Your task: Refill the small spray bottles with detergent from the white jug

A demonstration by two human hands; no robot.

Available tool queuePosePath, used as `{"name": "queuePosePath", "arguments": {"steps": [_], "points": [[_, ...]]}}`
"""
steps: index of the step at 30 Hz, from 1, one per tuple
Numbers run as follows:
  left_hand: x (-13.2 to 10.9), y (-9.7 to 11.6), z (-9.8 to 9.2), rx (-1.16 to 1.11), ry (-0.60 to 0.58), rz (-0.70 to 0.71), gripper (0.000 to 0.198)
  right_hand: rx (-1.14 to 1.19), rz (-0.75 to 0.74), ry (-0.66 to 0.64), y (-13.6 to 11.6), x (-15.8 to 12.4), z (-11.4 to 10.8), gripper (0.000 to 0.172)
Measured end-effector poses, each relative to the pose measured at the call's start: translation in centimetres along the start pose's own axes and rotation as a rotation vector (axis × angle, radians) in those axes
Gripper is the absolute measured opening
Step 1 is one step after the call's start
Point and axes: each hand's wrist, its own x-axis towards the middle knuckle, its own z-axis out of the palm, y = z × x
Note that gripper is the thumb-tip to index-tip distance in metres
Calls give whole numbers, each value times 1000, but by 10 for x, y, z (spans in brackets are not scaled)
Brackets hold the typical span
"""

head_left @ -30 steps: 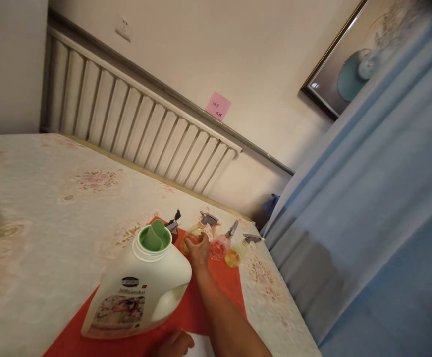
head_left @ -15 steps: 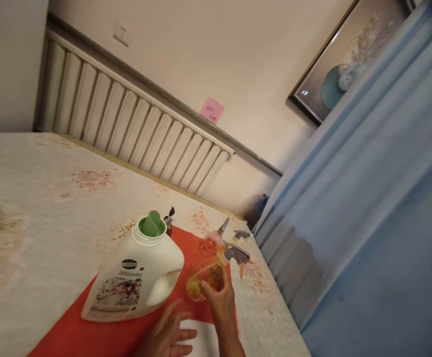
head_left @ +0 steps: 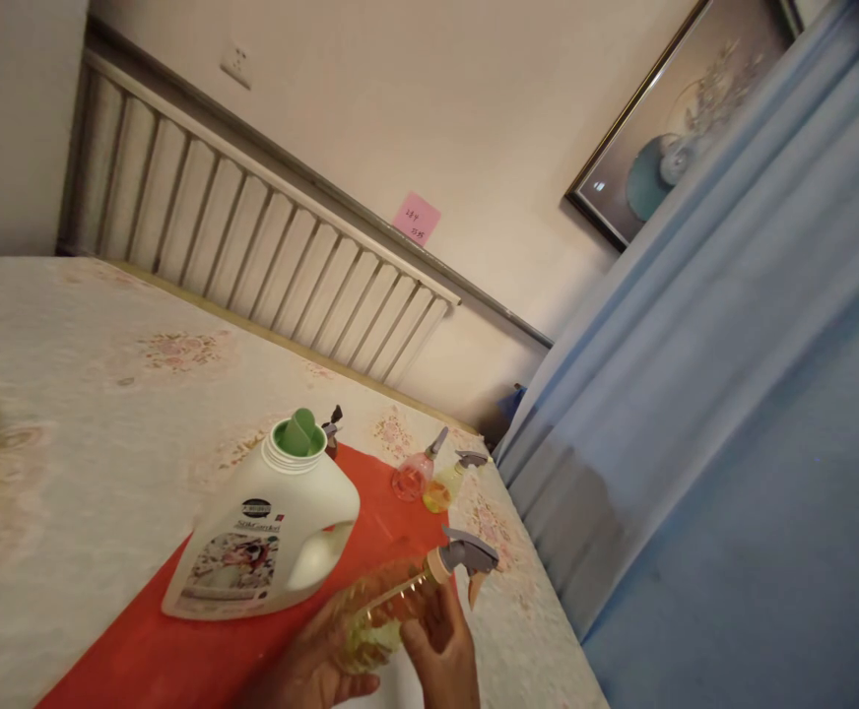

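A clear yellowish spray bottle [head_left: 381, 611] with a grey trigger head lies tilted across both my hands near the bottom of the view. My left hand [head_left: 311, 665] cups its base from below. My right hand [head_left: 440, 650] grips it near the neck. Just left of it a large white detergent jug [head_left: 267, 542] with an open green spout stands on a red mat [head_left: 178, 650].
A pink spray bottle [head_left: 416, 473], a yellow spray bottle [head_left: 448, 483] and a dark one [head_left: 332, 429] behind the jug stand at the mat's far end. The floral tablecloth [head_left: 104, 414] spreads left. A radiator [head_left: 252, 236] lines the wall; blue curtain [head_left: 695, 394] hangs right.
My right hand lifted the yellowish spray bottle from the row at the far end and brought it near. My left hand rose from the mat and took its base.
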Motion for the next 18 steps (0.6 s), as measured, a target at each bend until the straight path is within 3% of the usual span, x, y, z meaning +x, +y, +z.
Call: {"name": "queuePosePath", "arguments": {"steps": [3, 6, 13, 18], "points": [[7, -1, -8, 99, 87, -21, 70, 39, 35, 172, -21, 2, 3, 51], [14, -9, -17, 149, 113, 13, 75, 121, 130, 200, -38, 2, 10, 39], [23, -29, -29, 144, 47, 230, 81, 155, 160, 308, -35, 0, 9, 50], [22, -32, -31, 197, 35, 190, 82, 89, 162, 435, -31, 1, 5, 51]]}}
